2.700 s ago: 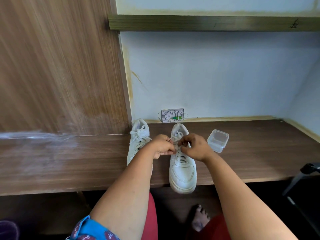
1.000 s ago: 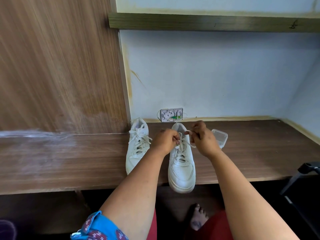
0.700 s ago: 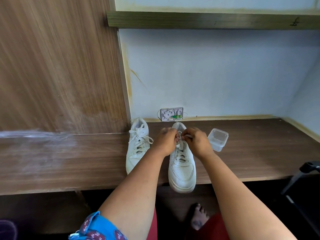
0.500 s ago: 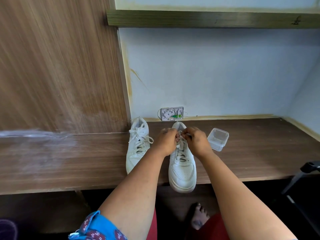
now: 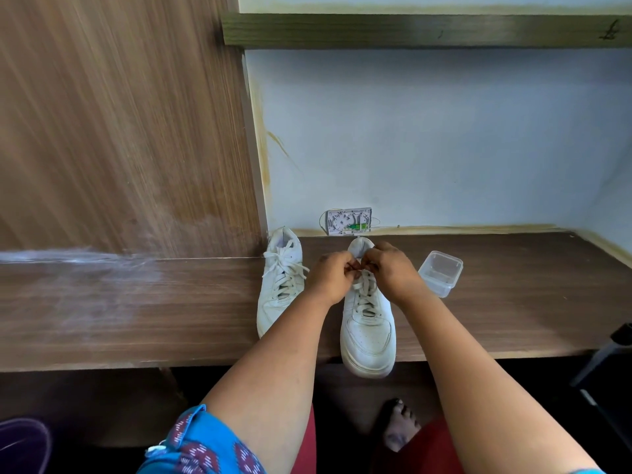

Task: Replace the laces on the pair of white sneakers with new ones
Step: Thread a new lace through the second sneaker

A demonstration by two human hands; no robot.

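**Working the lace at the top of the right sneaker**

Both sneakers on desk (image 5: 136,319). Left sneaker (image 5: 278,289) laced, tied. Right sneaker (image 5: 367,323) toe overhangs near edge. Left hand (image 5: 333,277) and right hand (image 5: 390,268) together, each pinched on the lace (image 5: 366,290) at the top eyelets. Likely tying off. Next: form the knot, pull evenly. Clear tub (image 5: 439,272) just right, untouched.
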